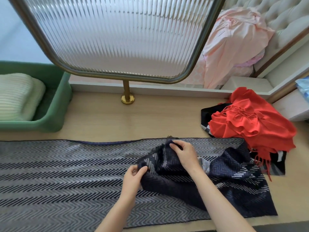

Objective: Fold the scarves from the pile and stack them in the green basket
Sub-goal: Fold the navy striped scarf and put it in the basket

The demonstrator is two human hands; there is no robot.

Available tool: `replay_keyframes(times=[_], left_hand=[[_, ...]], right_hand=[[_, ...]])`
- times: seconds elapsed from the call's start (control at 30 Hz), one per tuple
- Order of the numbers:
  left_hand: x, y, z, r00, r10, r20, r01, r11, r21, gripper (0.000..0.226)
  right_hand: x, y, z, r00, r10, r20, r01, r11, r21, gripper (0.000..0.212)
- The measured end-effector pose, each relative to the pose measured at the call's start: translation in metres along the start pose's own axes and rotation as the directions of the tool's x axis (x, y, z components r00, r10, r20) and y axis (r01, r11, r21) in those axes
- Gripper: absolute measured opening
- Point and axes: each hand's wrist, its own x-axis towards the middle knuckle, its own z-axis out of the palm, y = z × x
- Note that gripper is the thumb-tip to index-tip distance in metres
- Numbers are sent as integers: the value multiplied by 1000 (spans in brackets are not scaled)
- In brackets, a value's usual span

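Navy scarf point(66, 181) in left hand point(133, 177), right hand point(185, 152); one cream scarf point(16, 96) in basket point(55, 121)

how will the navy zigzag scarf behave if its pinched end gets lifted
Probably floppy: the navy zigzag scarf bunches into soft folds where the left hand and right hand pinch it. Long and spread flat on the table, the rest would likely trail and drag behind.

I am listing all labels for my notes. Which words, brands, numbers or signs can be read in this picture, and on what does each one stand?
None: no text can be read on the herringbone scarf, the red scarf or the green basket.
The blue patterned item at the right edge is too blurred to tell.
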Motion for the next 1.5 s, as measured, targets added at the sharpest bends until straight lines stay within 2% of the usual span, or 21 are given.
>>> replay_keyframes(times=[0.07,0.2,0.27,0.43,0.53,0.6,0.67,0.73,0.87,1.0,1.1,1.27,1.33,1.43,1.5], left_hand=[[-7,-6,-26,999,-20,-35,18,999,-44,23],[-25,-10,-70,998,-13,-60,5,992,-129,9],[-32,-10,-91,997,-10,-74,-6,978,-210,17],[-54,4,-144,996,51,-73,-69,961,-268,46],[-60,10,-182,993,39,-116,-79,927,-367,26],[-61,16,-210,984,26,-175,-99,902,-421,20],[-66,23,-241,971,19,-238,-130,878,-461,21],[-69,29,-273,955,-15,-297,-139,859,-493,31],[-79,41,-333,935,6,-355,-203,829,-521,8],[-83,44,-388,906,1,-424,-265,782,-564,16],[-85,50,-428,888,-23,-459,-290,746,-599,14],[-89,63,-491,845,-4,-535,-373,713,-593,16],[-89,66,-514,811,2,-585,-400,732,-552,16],[-85,65,-545,769,11,-639,-415,770,-485,33],[-82,66,-560,737,26,-675,-425,794,-435,27]], right_hand=[[-2,-19,8,998,-50,36,49,998,42,30],[-3,-57,33,980,-124,155,106,987,118,19],[-5,-78,50,969,-176,170,151,977,150,15],[-16,-131,105,941,-256,220,225,962,154,25],[-27,-168,141,906,-346,244,318,937,148,22],[-33,-192,168,875,-402,269,368,915,168,21],[-38,-214,198,849,-444,288,406,895,184,21],[-42,-234,229,829,-470,302,429,882,195,21],[-54,-270,292,806,-482,345,440,876,195,24],[-69,-303,354,775,-503,382,482,862,158,25],[-79,-327,398,750,-515,416,500,852,154,26],[-93,-361,465,723,-519,456,516,844,145,28],[-98,-374,488,721,-514,465,514,847,140,29],[-103,-390,519,731,-500,465,505,854,124,29],[-103,-399,535,749,-480,457,492,865,100,29]])
